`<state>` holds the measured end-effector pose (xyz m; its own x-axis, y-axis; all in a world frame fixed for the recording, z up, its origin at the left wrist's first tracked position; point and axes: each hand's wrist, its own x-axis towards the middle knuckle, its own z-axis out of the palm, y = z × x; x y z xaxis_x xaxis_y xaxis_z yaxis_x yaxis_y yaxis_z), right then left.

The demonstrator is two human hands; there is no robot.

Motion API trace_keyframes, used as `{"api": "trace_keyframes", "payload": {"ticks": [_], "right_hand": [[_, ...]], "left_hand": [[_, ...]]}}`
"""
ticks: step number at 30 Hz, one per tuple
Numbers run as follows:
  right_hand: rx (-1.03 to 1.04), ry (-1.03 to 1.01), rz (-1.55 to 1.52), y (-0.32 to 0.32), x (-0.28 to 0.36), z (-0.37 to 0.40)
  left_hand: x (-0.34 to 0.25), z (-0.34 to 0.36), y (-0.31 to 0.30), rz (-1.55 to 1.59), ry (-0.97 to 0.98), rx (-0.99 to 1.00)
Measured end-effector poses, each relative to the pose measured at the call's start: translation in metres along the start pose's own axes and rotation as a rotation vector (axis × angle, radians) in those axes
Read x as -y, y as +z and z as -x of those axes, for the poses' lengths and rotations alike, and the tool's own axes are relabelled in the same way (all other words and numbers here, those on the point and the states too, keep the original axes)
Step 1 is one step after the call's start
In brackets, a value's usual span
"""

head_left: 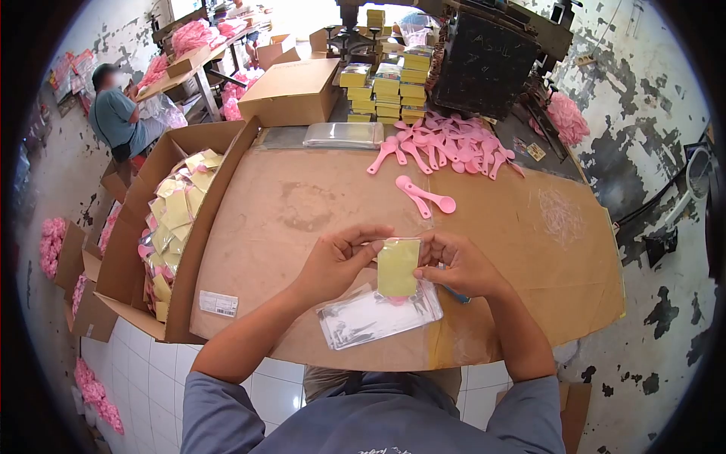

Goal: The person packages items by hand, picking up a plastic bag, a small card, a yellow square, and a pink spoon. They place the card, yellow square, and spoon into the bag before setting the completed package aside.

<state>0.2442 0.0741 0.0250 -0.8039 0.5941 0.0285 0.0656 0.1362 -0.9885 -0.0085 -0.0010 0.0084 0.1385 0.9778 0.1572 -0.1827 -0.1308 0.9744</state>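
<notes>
A pale yellow card (398, 268), which seems to be in a clear plastic sleeve, is held upright over the table. My left hand (340, 261) pinches its upper left edge between thumb and fingers. On the right edge, my right hand (461, 263) grips it the same way. Directly below lies a stack of clear plastic bags (370, 325), with a bit of pink showing at the card's lower edge. Two pink measuring spoons (423, 197) rest on the cardboard beyond my hands. A small blue object (456, 294) is partly hidden under my right hand.
A pink spoon pile (454, 144) lies at the back, before stacked yellow cards (386, 91) and a dark machine (484, 64). An open carton (178, 303) of packed pieces borders the left. Clear strips (560, 213) lie right. A seated person (121, 117) is far left.
</notes>
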Motion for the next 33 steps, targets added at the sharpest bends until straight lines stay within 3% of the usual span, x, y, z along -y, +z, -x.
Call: {"api": "trace_keyframes", "payload": {"ticks": [3, 6, 9, 11, 13, 16, 19, 21, 23, 27, 29, 30, 32, 33], "right_hand": [[-0.004, 0.012, -0.07, -0.001, 0.001, 0.0], [-0.057, -0.041, -0.1, 0.003, 0.008, 0.005], [-0.114, -0.039, 0.14, -0.002, 0.018, 0.017], [-0.166, -0.038, 0.259, -0.011, 0.017, 0.03], [-0.227, -0.026, 0.316, -0.019, 0.011, 0.044], [-0.321, -0.014, 0.368, -0.03, -0.004, 0.056], [-0.452, -0.034, 0.519, -0.037, -0.02, 0.065], [-0.561, -0.045, 0.624, -0.041, -0.029, 0.066], [-0.65, -0.076, 0.72, -0.044, -0.036, 0.064], [-0.748, -0.144, 0.758, -0.045, -0.044, 0.063], [-0.753, -0.159, 0.799, -0.041, -0.044, 0.07], [-0.768, -0.188, 0.816, -0.043, -0.041, 0.066], [-0.757, -0.195, 0.804, -0.045, -0.04, 0.065], [-0.745, -0.193, 0.789, -0.044, -0.044, 0.065]], "left_hand": [[-0.006, 0.0, 0.009, -0.005, 0.085, -0.017], [-0.017, 0.006, 0.0, -0.179, -0.148, 0.142], [-0.032, 0.02, -0.014, -0.167, -0.213, 0.071], [-0.042, 0.039, -0.046, -0.176, -0.094, -0.248], [-0.05, 0.06, -0.071, 0.14, 0.28, -0.611], [-0.071, 0.089, -0.066, 0.288, 0.364, -0.827], [-0.069, 0.131, -0.024, -0.399, 0.424, -0.708], [-0.086, 0.165, 0.022, -0.644, 0.648, -0.406], [-0.138, 0.176, 0.047, -0.849, 0.938, 0.106], [-0.17, 0.193, 0.092, -1.03, 1.233, 0.228], [-0.164, 0.185, 0.112, -0.967, 1.384, 0.132], [-0.152, 0.179, 0.129, -0.923, 1.415, -0.043], [-0.145, 0.173, 0.146, -0.908, 1.403, -0.192], [-0.148, 0.171, 0.15, -0.941, 1.366, -0.167]]}}
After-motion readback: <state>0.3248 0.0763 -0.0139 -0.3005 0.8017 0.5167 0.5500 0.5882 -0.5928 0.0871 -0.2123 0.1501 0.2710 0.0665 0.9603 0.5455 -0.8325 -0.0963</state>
